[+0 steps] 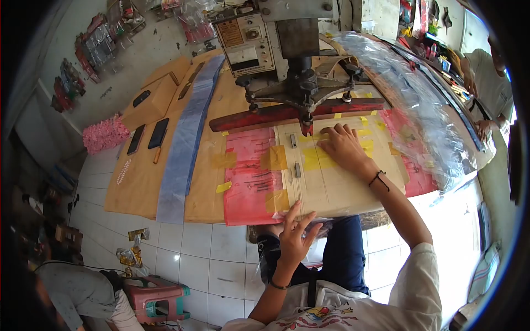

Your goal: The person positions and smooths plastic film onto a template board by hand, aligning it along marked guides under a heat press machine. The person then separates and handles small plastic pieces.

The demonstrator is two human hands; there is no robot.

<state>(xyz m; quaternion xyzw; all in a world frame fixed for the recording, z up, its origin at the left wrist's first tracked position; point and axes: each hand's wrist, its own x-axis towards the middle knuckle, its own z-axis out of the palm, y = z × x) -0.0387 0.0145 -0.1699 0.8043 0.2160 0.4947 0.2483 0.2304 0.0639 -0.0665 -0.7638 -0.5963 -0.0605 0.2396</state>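
Observation:
A beige board (353, 190) patched with yellow tape lies on the work table, over red sheeting (248, 187). My right hand (345, 146) rests on the far part of this board, fingers bent and apart, with the fingertips touching the taped surface. At the near edge, my left hand (297, 237) is raised with its fingers spread, close to the board; whether a fingertip touches it I cannot tell. Two small metal blocks (295, 154) sit left of the right hand. Just beyond it hangs a long red-edged press bar (237, 121) on a machine head.
A control box (245, 47) stands beside the press. To the left lie a strip of bluish plastic film (190, 138), two phones (158, 133) and a cardboard box (152, 99). Crumpled clear plastic (425, 110) covers the right side. Another person (488, 77) is at right; a stool (160, 300) is below left.

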